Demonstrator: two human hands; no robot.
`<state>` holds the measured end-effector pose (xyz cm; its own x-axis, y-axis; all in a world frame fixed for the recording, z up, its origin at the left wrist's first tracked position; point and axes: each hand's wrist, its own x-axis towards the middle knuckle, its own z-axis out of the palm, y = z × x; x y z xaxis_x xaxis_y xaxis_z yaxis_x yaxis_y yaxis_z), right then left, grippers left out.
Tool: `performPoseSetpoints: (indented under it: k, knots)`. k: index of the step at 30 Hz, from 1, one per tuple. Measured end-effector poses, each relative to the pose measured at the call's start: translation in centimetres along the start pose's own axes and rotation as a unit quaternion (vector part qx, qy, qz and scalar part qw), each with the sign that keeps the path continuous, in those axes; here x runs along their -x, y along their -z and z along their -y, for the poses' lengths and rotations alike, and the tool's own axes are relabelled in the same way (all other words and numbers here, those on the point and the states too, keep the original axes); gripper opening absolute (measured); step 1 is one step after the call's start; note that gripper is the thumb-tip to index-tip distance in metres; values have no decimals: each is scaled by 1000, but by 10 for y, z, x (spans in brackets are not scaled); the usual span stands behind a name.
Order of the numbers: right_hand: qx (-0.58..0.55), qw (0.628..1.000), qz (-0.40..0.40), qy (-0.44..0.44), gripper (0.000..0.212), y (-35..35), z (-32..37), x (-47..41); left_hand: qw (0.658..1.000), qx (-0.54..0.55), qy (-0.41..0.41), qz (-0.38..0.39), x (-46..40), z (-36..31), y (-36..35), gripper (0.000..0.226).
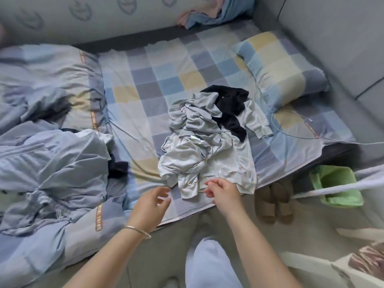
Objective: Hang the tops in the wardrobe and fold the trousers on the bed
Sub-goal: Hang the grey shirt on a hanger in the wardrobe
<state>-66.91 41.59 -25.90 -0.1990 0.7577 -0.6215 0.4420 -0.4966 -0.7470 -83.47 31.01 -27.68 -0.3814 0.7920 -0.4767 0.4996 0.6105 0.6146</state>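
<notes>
A crumpled heap of pale grey clothes lies in the middle of the checked bed sheet, with a black garment on its far side. My left hand hovers just left of the heap's near edge, fingers loosely spread and holding nothing. My right hand is at the heap's near hem, fingers loosely curled over the fabric; no firm grip shows. No wardrobe is in view.
A rumpled blue duvet fills the bed's left side, with a dark item at its edge. A checked pillow and a white cable lie right. Slippers and a green-lined bin stand on the floor.
</notes>
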Motion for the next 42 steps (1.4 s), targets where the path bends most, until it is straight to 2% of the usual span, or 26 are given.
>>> performPoseSetpoints:
  k: [3, 8, 10, 13, 16, 18, 20, 23, 25, 26, 28, 29, 30, 31, 32, 33, 35, 36, 38, 40, 42]
  knots:
    - [64, 997, 2, -38, 26, 8, 2, -80, 999, 15, 50, -4, -66, -5, -9, 25]
    - [188, 980, 12, -64, 26, 4, -11, -210, 997, 8, 76, 11, -174, 4, -36, 25]
    - [285, 956, 32, -52, 23, -6, -27, -250, 997, -26, 63, 24, -212, 15, -51, 25]
    - [462, 878, 119, -18, 24, -24, -52, -294, 989, -118, 13, 87, -265, 34, -76, 26]
    - [465, 880, 92, -11, 26, -39, -67, -343, 984, -142, 7, 109, -324, 51, -95, 26]
    - [453, 891, 34, 6, 28, -50, -73, -381, 991, -105, 8, 77, -358, 58, -105, 24]
    - [457, 887, -14, 59, 37, -62, -78, -417, 997, -53, -1, 49, -384, 60, -114, 21]
    - [521, 843, -34, 128, 54, -75, -86, -456, 990, 131, 31, 36, -403, 62, -123, 18]
    - [546, 823, -46, 147, 45, -77, -87, -471, 968, 234, 78, 50, -404, 63, -127, 20]
    - [519, 841, -52, 141, 39, -77, -84, -477, 957, 265, 101, 65, -403, 63, -127, 19]
    - [354, 927, -76, 97, 31, -78, -72, -483, 919, 339, 174, 101, -397, 62, -129, 18]
    - [210, 974, -77, 42, 28, -77, -61, -481, 885, 394, 223, 111, -396, 60, -127, 21]
    - [39, 997, -58, -25, 23, -76, -49, -475, 846, 446, 269, 112, -397, 59, -124, 30]
    - [-118, 989, -23, -85, 19, -74, -36, -466, 807, 494, 306, 111, -398, 56, -120, 42]
    - [-235, 962, 33, -137, 18, -71, -26, -454, 773, 532, 326, 114, -399, 51, -112, 54]
    - [-302, 932, 93, -179, 16, -67, -16, -438, 748, 564, 326, 127, -400, 42, -104, 64]
    - [-303, 906, 192, -227, 10, -61, -3, -407, 719, 609, 301, 144, -400, 18, -91, 74]
    - [-282, 901, 223, -241, 9, -60, 5, -390, 720, 620, 281, 132, -397, 5, -86, 69]
    - [-238, 906, 250, -245, 8, -58, 10, -369, 744, 605, 267, 98, -390, -12, -83, 54]
    - [-198, 919, 257, -224, 7, -58, 13, -357, 758, 575, 292, 93, -381, -21, -82, 36]
    - [-164, 934, 256, -185, 8, -60, 15, -353, 776, 542, 321, 19, -381, -14, -81, 31]
